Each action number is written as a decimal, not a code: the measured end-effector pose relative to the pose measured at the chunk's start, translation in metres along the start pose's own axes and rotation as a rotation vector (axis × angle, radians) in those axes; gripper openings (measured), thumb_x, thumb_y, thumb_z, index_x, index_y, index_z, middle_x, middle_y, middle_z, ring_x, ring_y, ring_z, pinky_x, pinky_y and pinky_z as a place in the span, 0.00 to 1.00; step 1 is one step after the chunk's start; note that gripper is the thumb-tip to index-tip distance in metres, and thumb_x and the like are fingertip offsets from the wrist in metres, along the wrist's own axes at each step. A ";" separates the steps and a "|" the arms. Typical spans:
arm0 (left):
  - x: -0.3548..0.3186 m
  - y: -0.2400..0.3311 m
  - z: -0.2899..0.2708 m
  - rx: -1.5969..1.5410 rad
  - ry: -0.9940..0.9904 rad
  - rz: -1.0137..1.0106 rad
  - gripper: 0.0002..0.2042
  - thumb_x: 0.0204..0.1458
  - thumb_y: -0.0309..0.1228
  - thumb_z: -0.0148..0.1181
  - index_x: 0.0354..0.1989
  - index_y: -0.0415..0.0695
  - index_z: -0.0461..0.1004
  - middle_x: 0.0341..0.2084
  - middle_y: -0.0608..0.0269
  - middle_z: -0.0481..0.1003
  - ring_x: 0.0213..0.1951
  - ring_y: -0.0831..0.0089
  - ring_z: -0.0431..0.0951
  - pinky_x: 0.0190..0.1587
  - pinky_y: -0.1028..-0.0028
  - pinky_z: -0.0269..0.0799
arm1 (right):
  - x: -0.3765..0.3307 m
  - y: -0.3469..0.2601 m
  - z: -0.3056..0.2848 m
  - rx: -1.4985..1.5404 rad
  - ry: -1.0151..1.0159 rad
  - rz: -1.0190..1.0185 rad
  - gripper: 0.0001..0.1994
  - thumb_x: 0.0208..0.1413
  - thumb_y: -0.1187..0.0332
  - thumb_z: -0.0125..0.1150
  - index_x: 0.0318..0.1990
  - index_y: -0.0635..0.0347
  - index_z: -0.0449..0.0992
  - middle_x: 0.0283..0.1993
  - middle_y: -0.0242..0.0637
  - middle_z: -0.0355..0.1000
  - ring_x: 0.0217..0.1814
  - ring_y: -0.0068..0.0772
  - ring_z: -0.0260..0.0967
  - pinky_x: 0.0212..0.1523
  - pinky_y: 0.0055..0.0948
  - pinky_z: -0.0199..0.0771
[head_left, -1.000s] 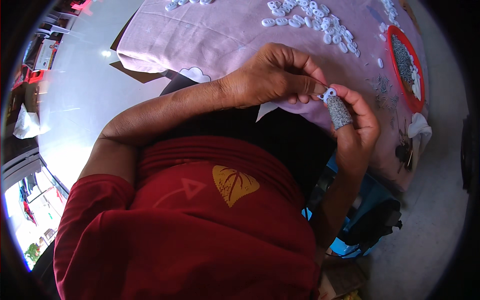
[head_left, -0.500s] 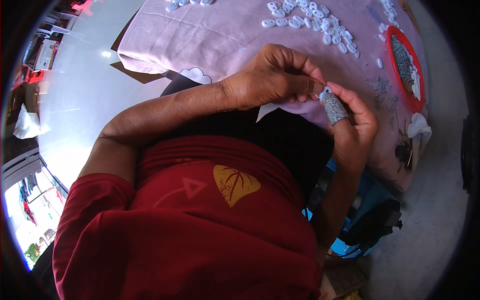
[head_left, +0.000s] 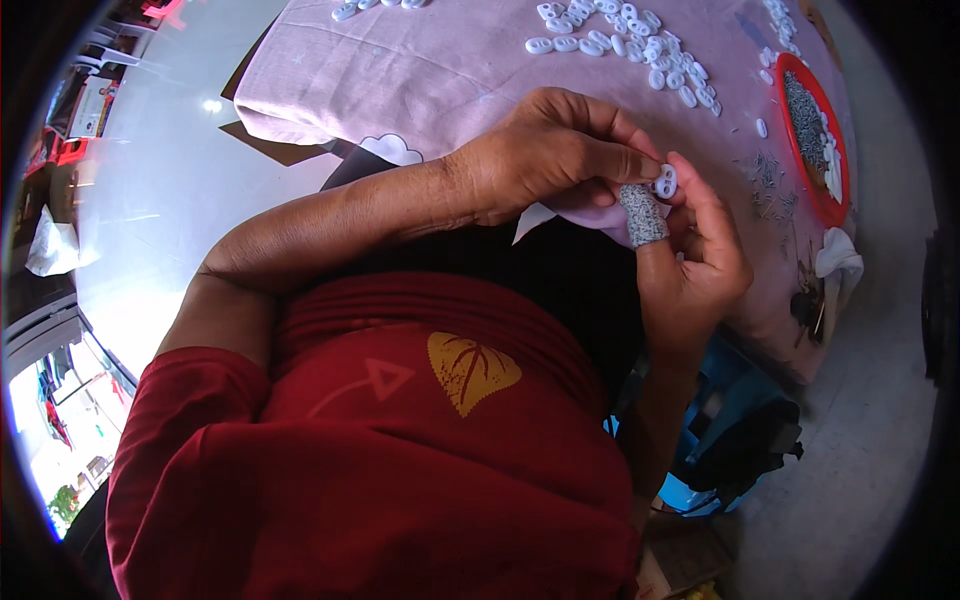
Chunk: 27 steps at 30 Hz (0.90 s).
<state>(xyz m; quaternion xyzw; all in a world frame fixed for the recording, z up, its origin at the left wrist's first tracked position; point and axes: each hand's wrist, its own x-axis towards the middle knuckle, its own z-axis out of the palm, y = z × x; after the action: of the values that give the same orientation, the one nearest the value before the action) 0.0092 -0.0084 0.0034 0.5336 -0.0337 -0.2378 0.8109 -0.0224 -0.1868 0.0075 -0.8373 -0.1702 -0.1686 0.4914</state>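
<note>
A small white oval plastic piece with two holes is held between my hands, over the near edge of the cloth-covered table. My left hand pinches its left side with the thumb and curled fingers. On its right side, the fingers of my right hand press against the piece, the index finger along its edge. A grey speckled sleeve covers my right thumb, which stands a little apart to the left of and below the piece. Whether a pin is in the holes I cannot make out.
More white oval pieces lie scattered on the pink tablecloth. At the right, a red tray holds small grey metal parts and white pieces. Loose metal pins lie beside it, with a white cloth and thin tools nearer me.
My right thumb has moved left and down, away from the white piece. The piece has shifted slightly right, and its two-holed face shows now. My left hand stays almost in place.
</note>
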 end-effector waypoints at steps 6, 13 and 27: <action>0.000 -0.001 -0.002 -0.004 -0.030 -0.006 0.08 0.54 0.30 0.64 0.42 0.43 0.80 0.30 0.71 0.79 0.29 0.86 0.78 0.34 0.85 0.77 | 0.004 -0.007 -0.004 -0.202 -0.025 -0.105 0.19 0.43 0.79 0.65 0.47 0.63 0.77 0.29 0.35 0.69 0.25 0.25 0.66 0.23 0.22 0.66; 0.004 -0.003 -0.006 0.115 -0.134 0.025 0.08 0.57 0.34 0.62 0.41 0.44 0.80 0.27 0.71 0.78 0.29 0.87 0.76 0.33 0.86 0.74 | 0.006 -0.011 -0.008 -0.260 -0.088 -0.182 0.18 0.44 0.78 0.64 0.47 0.66 0.77 0.30 0.40 0.70 0.28 0.36 0.71 0.26 0.30 0.71; 0.000 -0.006 -0.001 0.149 -0.089 0.124 0.10 0.58 0.37 0.61 0.37 0.43 0.80 0.27 0.72 0.77 0.28 0.88 0.75 0.32 0.86 0.74 | 0.009 -0.009 -0.008 -0.439 -0.105 -0.286 0.18 0.44 0.76 0.66 0.47 0.66 0.77 0.32 0.42 0.71 0.33 0.45 0.73 0.33 0.38 0.73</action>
<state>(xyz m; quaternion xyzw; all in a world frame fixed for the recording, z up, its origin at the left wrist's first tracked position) 0.0076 -0.0092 -0.0027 0.5781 -0.1203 -0.2073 0.7800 -0.0198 -0.1886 0.0223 -0.8989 -0.2714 -0.2254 0.2599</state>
